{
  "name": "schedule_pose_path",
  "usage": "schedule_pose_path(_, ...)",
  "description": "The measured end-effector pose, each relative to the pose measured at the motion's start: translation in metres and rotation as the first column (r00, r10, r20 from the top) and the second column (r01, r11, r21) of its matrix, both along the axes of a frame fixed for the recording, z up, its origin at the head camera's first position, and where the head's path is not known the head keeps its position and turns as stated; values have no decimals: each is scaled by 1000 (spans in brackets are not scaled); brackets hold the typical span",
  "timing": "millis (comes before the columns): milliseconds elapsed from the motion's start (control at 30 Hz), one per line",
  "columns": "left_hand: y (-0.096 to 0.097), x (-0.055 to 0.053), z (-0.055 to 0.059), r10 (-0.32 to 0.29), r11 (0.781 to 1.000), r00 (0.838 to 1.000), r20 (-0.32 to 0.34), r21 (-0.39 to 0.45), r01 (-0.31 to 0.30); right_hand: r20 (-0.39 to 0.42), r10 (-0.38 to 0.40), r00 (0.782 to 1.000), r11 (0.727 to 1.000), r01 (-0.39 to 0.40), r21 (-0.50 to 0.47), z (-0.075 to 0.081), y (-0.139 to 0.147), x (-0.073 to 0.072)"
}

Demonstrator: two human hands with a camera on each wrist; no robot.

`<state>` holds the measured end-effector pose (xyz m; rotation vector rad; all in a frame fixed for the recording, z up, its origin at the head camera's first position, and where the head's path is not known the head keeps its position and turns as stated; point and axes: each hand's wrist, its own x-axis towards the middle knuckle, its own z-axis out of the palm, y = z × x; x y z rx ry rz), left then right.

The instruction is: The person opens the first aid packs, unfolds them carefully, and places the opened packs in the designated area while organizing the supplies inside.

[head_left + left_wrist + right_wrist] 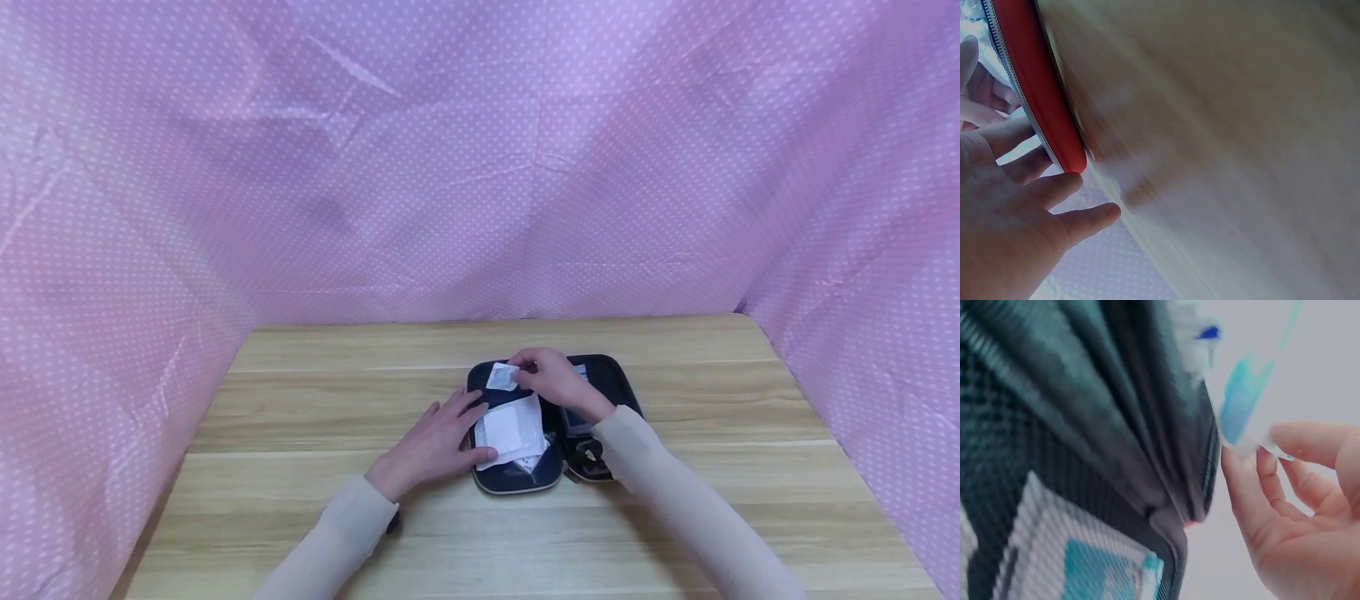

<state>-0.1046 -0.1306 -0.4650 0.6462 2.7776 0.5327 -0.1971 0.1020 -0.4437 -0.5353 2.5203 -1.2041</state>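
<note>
A zip case (517, 480) lies opened flat on the table, black inside, with a red outer shell (1041, 87) showing in the left wrist view. My right hand (558, 382) pinches a small white packet (501, 377) by its edge, over the far end of the left half. That packet (1244, 403) shows a blue patch in the right wrist view. My left hand (438, 442) rests at the case's left rim with fingers spread, the thumb near a white square packet (510, 428). A printed clear wrapper (529, 463) is partly hidden under this square.
Under black mesh in the right half sits a flat white and teal packet (1100, 569). A dark item (590, 454) lies at that half's near end. The wooden table (315, 392) is walled by a pink dotted cloth (480, 208).
</note>
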Motion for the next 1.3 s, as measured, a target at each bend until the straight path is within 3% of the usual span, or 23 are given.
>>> schedule_pose_path(633,3,2,0,8,1000,1000,3,-3,-8,-43,-82,996,987,75,-140,19,39,24)
schedule_pose_path(900,3,4,2,2,1000,1000,-5,-12,-2,-104,-159,982,971,136,-197,12,58,35)
schedule_pose_path(1033,3,4,3,-6,1000,1000,-6,-8,6,-80,-203,976,951,178,-253,7,67,40)
schedule_pose_path(1300,3,5,1,-15,1000,999,-31,-1,15,-45,-265,963,931,244,-270,2,89,53)
